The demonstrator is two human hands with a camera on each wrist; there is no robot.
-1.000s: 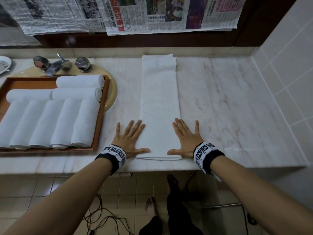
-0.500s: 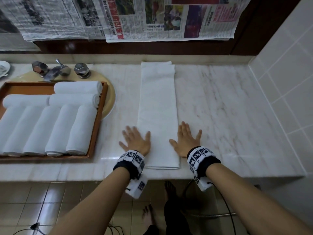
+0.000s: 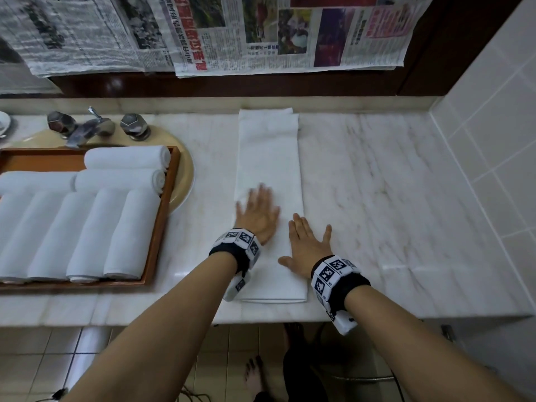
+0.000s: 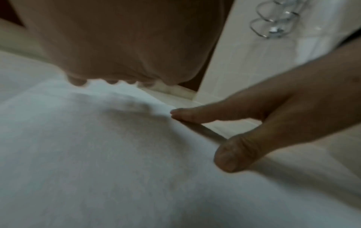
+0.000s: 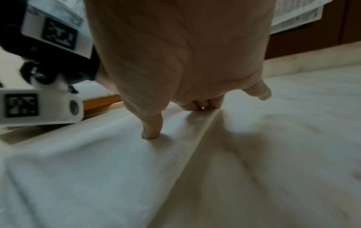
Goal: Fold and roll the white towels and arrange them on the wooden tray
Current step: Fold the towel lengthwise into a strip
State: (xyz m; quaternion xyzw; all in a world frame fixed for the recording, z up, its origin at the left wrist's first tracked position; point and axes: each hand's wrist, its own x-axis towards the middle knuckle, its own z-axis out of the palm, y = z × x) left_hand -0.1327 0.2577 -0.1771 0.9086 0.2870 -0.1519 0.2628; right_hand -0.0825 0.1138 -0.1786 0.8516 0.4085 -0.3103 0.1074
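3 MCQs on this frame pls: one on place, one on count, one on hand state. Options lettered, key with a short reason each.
1. Where does the folded towel lie?
A. in the tray
B. on the marble counter, right of the tray
C. on the floor

2. How many rolled towels show in the wooden tray?
A. three
B. five
C. eight

3. How is the left hand on the folded towel?
A. flat, fingers spread
B. clenched in a fist
C. pinching a corner

Key:
1 B: the long strip runs from the counter's near edge to the back wall, beside the tray.
2 C: five rolls stand lengthwise side by side, with three more laid crosswise behind them.
3 A: the head view shows the palm down and fingers spread, like the right hand at the towel's right edge.
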